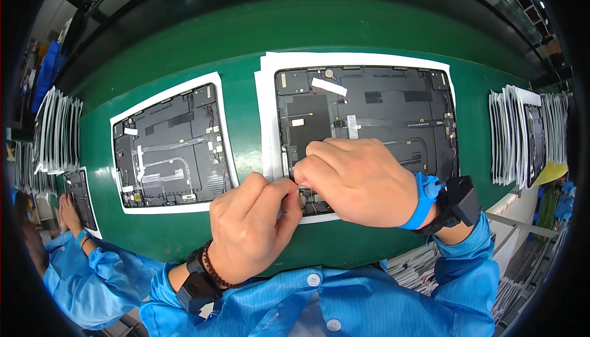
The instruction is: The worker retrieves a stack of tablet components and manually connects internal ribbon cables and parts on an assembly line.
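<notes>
An opened black tablet housing [393,106] lies in front of me on white sheets [268,116], its inner cables, tape strips and small connectors showing. My left hand [255,226] is closed in a pinch at the housing's lower left corner. Right beside it my right hand [362,180], wearing a blue wrist strap [423,202], is also closed, bent over that corner with its fingertips almost meeting the left ones. Whatever sits between the fingertips is too small and covered to name. A white strip [329,87] rests near the housing's upper left.
To the left, a second opened tablet housing [172,146] lies on white paper on the green table [246,91]. Stacks of white sheets stand at the left [58,131] and right [516,134]. At far left a co-worker's hand [69,214] touches another tablet housing [80,199].
</notes>
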